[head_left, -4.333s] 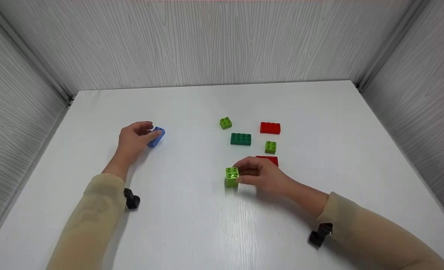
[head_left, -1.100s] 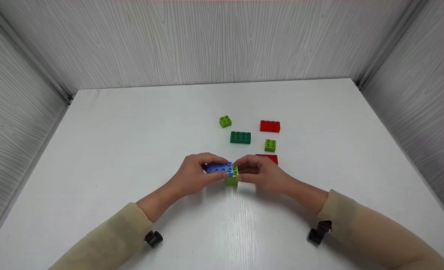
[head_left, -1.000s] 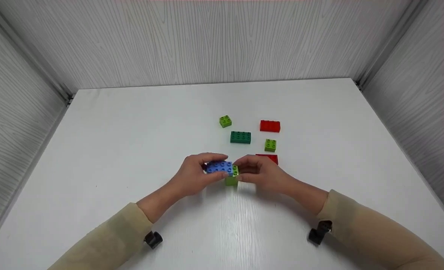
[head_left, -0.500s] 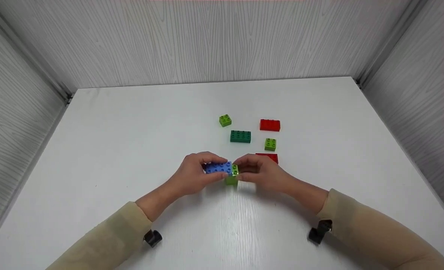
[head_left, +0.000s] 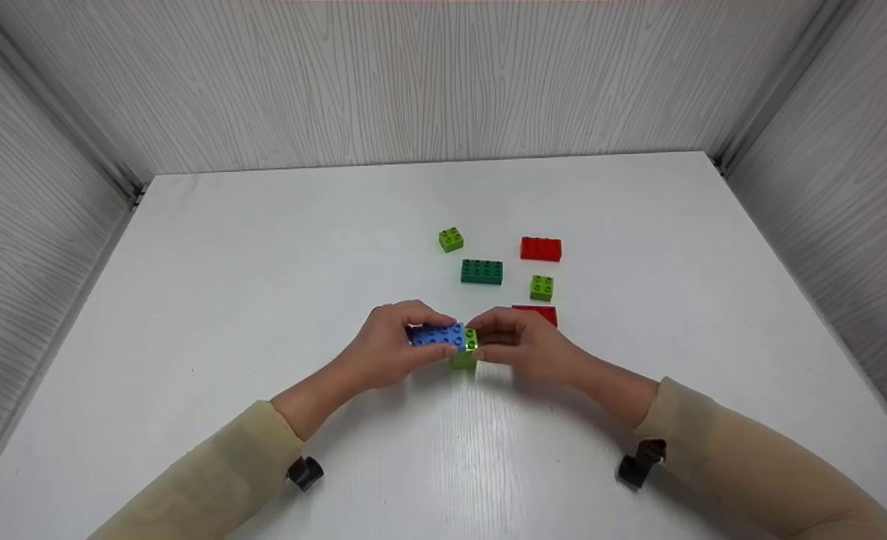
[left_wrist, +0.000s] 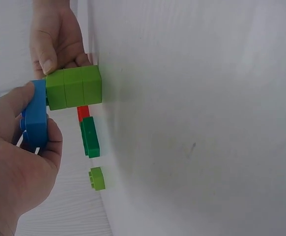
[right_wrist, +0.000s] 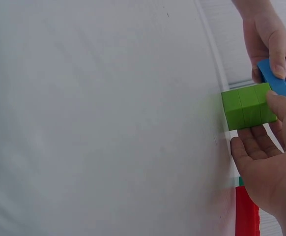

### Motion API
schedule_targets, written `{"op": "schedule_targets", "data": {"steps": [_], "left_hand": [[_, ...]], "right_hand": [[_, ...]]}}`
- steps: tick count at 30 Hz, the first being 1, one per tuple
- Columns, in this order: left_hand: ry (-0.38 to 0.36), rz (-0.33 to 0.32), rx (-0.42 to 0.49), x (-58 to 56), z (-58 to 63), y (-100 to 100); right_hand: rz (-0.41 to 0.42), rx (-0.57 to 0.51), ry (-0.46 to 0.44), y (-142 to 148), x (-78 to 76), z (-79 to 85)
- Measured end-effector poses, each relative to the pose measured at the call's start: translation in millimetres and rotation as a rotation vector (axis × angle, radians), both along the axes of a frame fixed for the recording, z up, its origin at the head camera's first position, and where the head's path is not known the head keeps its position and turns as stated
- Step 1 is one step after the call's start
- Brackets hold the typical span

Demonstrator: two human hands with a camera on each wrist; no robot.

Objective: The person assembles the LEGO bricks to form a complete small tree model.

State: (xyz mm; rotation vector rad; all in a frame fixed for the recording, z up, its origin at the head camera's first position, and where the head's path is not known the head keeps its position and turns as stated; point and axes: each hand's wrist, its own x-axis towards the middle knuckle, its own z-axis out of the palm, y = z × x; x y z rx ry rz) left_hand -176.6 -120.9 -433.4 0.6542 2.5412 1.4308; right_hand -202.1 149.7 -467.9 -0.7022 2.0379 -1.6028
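Your left fingers [left_wrist: 54, 140] clamp the blue brick [left_wrist: 36, 120] over the green stack [left_wrist: 74, 88], which your right fingers [right_wrist: 253, 143] pinch, apparently for steadiness.

No legible text, no labels, no numbers

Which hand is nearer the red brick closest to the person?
Right. The right hand is in front of that red brick, partly hiding it; the left hand is farther left, holding the blue brick.
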Motion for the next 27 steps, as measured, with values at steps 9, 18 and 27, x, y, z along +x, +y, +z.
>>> {"op": "schedule_targets", "data": {"steps": [9, 18, 27], "left_hand": [[-0.008, 0.004, -0.029, 0.6, 3.9, 1.8], [-0.030, 0.007, -0.023, -0.5, 2.1, 0.6], [-0.042, 0.023, -0.010, 0.8, -0.7, 3.2]], "right_hand": [[0.002, -0.007, -0.004, 0.2, -2.0, -1.8], [-0.004, -0.005, -0.017, -0.4, -0.1, -0.3], [-0.010, 0.004, -0.022, 0.1, 0.4, -1.1]]}}
